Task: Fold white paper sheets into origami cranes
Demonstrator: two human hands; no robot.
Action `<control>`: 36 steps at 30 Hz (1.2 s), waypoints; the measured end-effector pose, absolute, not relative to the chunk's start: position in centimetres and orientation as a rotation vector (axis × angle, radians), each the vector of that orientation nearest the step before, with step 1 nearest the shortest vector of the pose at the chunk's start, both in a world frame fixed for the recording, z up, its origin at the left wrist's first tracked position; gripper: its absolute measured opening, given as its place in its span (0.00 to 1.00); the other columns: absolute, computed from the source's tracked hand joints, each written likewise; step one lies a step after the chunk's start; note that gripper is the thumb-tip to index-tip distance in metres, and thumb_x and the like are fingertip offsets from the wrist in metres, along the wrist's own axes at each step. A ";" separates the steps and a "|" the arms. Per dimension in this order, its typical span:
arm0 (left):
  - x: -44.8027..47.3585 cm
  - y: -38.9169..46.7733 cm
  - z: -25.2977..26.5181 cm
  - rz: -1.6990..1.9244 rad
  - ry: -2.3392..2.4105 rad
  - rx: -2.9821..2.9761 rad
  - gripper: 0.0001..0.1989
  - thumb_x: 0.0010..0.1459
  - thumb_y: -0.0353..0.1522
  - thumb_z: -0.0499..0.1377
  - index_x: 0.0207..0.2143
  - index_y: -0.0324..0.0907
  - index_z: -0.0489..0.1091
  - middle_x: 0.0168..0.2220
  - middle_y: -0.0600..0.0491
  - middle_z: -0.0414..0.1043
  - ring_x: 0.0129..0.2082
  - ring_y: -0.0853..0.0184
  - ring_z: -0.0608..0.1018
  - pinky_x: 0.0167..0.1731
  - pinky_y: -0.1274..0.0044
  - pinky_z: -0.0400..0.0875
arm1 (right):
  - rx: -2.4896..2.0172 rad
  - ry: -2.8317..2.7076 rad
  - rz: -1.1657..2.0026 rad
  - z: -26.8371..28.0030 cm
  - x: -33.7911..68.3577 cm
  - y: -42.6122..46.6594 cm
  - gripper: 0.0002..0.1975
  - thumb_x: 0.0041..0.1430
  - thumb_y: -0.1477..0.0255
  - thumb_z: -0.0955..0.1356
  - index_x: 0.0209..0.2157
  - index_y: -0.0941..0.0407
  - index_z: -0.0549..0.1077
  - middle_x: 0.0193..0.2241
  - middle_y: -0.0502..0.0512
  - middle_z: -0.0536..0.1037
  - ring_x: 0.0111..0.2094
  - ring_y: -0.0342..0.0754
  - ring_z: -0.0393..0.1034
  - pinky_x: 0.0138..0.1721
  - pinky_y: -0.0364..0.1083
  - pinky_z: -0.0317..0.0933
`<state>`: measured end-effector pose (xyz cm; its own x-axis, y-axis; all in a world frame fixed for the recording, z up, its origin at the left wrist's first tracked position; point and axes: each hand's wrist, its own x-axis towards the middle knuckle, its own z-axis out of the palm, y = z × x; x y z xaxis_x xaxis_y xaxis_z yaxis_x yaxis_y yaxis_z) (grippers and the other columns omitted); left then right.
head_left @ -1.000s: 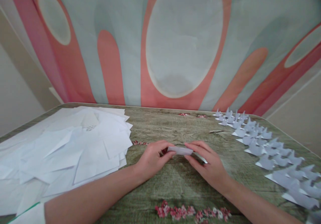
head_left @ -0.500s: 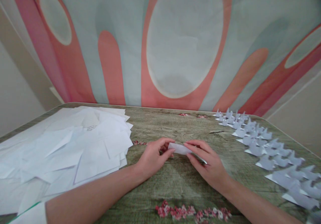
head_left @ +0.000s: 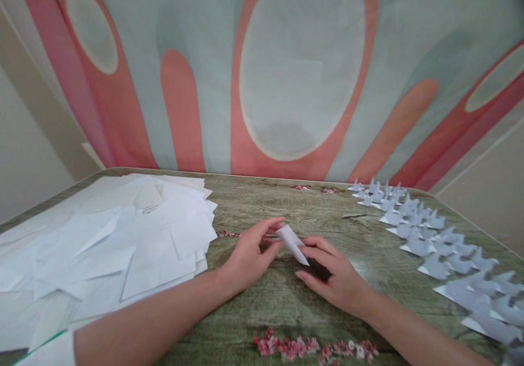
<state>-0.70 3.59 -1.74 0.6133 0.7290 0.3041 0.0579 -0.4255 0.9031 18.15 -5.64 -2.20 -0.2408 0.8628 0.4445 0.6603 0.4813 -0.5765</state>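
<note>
A small folded piece of white paper (head_left: 293, 245) hangs tilted above the middle of the table, its lower corner pointing toward me on the right. My left hand (head_left: 252, 250) pinches the paper's upper left end between thumb and fingers. On the other side, my right hand (head_left: 333, 273) has its fingertips against the paper's right edge, while its thumb stands apart below and its fingers are spread.
A broad heap of loose white paper sheets (head_left: 164, 246) covers the table's left side. Rows of folded white paper figures (head_left: 434, 265) stand along the right. The wood-patterned table (head_left: 254, 202) has printed pink flowers; a patterned curtain (head_left: 216, 82) hangs behind it.
The folded paper has turned from nearly level to slanting down to the right. My right thumb has come off it and the right fingers have loosened; the left hand has barely moved.
</note>
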 end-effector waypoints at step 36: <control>-1.5 2.8 -0.3 0.599 0.748 2.785 0.06 0.55 0.27 0.54 0.32 0.43 0.69 0.33 0.53 0.71 0.36 0.66 0.71 0.37 0.74 0.61 | -1.447 -1.999 0.287 -3.2 18.9 -5.4 0.27 0.50 0.83 0.60 0.53 0.53 0.63 0.45 0.58 0.67 0.46 0.50 0.63 0.47 0.51 0.61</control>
<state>-1.54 2.80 -0.29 0.7902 0.5153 0.3317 0.4361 -0.8531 0.2863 18.89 -5.38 -3.19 -0.1837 0.9101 0.3714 0.7691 0.3683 -0.5223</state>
